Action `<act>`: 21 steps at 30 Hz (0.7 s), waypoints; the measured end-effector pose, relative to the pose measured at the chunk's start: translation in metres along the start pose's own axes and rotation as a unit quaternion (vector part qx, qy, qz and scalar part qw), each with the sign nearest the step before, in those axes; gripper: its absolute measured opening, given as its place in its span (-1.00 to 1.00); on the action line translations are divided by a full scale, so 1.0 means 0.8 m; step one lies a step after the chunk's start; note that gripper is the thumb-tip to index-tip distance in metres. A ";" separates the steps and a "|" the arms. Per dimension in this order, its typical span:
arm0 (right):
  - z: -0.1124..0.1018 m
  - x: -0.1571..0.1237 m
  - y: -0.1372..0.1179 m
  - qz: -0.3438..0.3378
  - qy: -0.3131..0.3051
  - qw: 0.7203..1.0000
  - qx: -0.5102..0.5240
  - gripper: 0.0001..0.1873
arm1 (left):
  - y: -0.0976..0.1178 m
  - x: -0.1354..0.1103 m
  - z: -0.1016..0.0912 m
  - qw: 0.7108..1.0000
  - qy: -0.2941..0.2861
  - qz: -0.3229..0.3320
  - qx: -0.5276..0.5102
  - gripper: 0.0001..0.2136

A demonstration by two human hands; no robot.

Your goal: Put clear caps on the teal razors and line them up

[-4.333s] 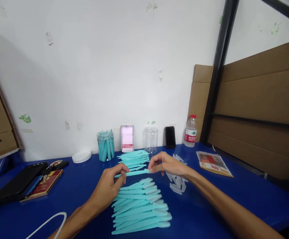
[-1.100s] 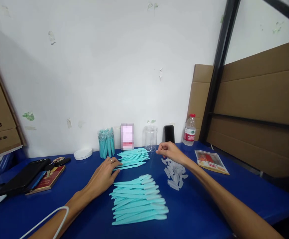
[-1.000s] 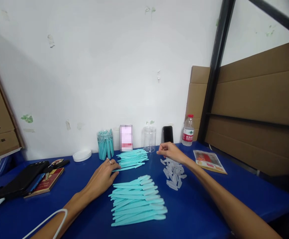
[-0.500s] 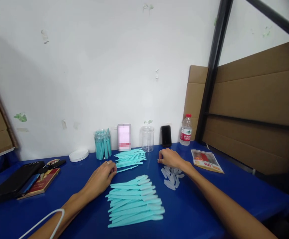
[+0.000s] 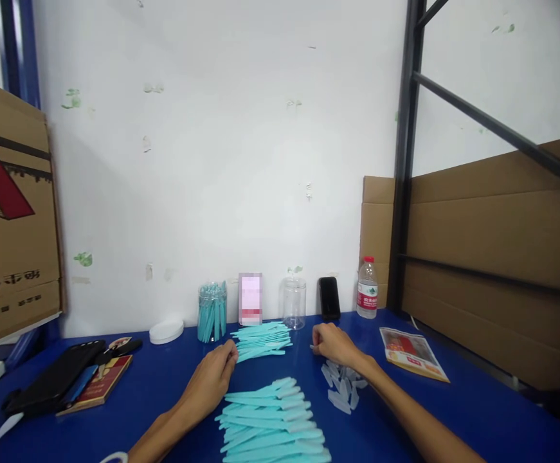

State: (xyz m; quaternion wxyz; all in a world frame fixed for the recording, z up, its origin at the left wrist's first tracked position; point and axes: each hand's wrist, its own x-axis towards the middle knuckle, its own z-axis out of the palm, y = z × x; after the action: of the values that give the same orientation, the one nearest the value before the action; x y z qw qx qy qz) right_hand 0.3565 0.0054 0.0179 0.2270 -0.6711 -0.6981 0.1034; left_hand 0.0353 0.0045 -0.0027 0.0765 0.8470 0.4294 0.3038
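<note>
My left hand (image 5: 215,378) is closed beside a pile of thin turquoise sticks, which look like eyebrow razors (image 5: 263,341). Its fingertips are at the handle ends; whether they pinch one is hidden. To the right, my right hand (image 5: 334,343) is closed, a small translucent cap (image 5: 312,348) showing at its fingertips. Just below that hand lies a heap of translucent caps (image 5: 342,389). Nearest me, a row of turquoise razors with pale capped ends (image 5: 274,424) points to the right. A clear jar (image 5: 212,315) stands filled with turquoise sticks.
Along the wall stand an upright phone with a blurred screen (image 5: 251,297), a transparent jar (image 5: 294,305), a black phone (image 5: 329,299) and a water bottle (image 5: 367,289). A white lid (image 5: 166,332), black case (image 5: 55,376) and red booklet (image 5: 108,382) lie left; a packet (image 5: 413,354) lies right.
The view has tilted up, so everything sits lower in the picture. My left hand has turned slightly, its fingers closer to the razor pile. The right hand stays above the caps.
</note>
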 end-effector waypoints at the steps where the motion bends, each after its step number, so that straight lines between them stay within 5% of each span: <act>1: 0.000 0.001 -0.003 -0.003 -0.007 0.999 0.034 -0.92 | 0.001 -0.001 0.001 1.000 0.000 0.000 -0.005 -0.79; 10: 0.010 -0.009 -0.039 -0.048 -0.118 0.940 0.318 -0.73 | 0.005 -0.003 0.001 1.000 -0.005 -0.009 -0.026 -0.80; 21: 0.022 -0.017 -0.044 -0.062 -0.155 0.899 0.406 -0.71 | 0.006 -0.001 0.001 0.999 -0.026 -0.005 -0.042 -0.82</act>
State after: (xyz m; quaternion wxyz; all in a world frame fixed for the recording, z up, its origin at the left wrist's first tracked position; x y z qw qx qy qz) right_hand 0.3174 -0.0075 0.0158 0.3747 -0.4515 -0.6623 0.4659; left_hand 0.0387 0.0009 -0.0023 0.1248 0.8487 0.4178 0.2993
